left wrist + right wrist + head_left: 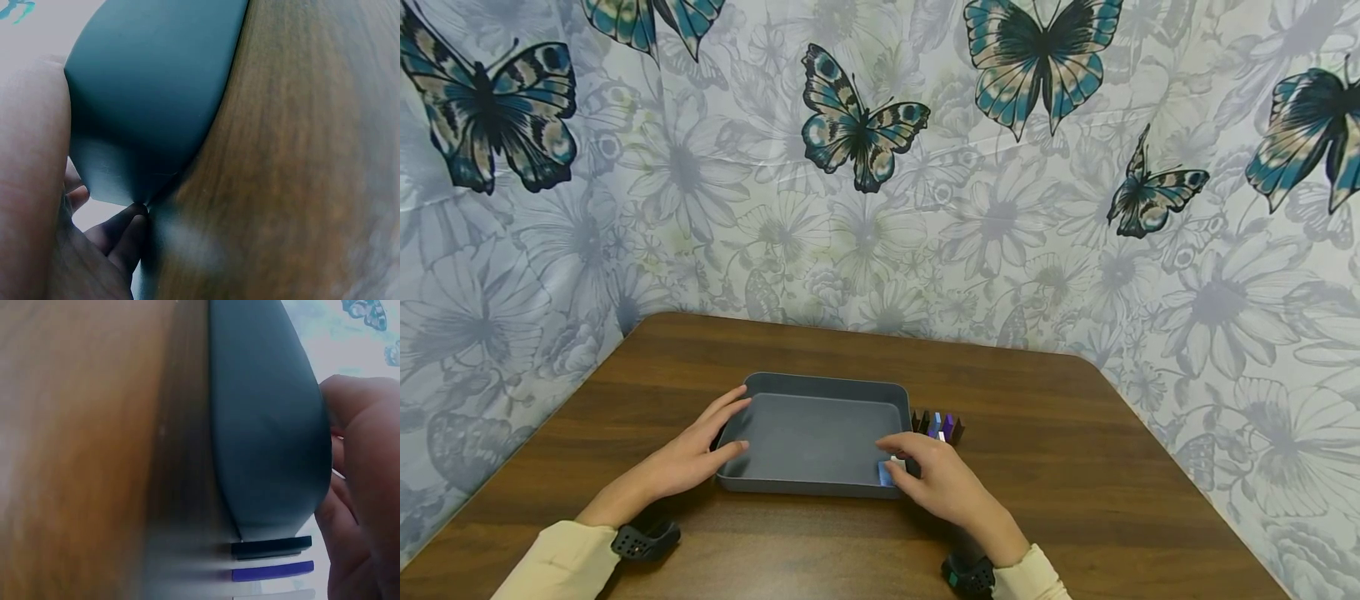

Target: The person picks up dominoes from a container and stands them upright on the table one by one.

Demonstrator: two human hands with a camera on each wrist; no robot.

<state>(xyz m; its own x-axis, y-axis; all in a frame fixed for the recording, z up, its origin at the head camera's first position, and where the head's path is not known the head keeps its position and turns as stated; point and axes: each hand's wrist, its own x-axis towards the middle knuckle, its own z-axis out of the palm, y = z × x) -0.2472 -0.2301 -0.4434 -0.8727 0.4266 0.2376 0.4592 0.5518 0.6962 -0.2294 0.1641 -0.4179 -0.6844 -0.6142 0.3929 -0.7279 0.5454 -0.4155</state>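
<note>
A shallow dark grey tray (820, 437) lies on the wooden table. My left hand (688, 454) holds its left side, thumb over the inside and fingertips (128, 228) against the outer wall in the left wrist view. At the tray's front right corner is my right hand (928, 475), fingers loosely bent with thumb and index apart. Just beneath, a small blue-and-white block (884, 474) sits inside the corner, partly hidden by the thumb. In the right wrist view the fingers (347, 544) reach past the tray's outer wall (272, 425).
Several slim pieces in black, blue, purple (948, 426) and brown stand in a row beside the tray's right wall. Two of them, black (272, 547) and purple (272, 571), show close to the tray. Behind the table (1037, 400) hangs a butterfly-patterned cloth (865, 258).
</note>
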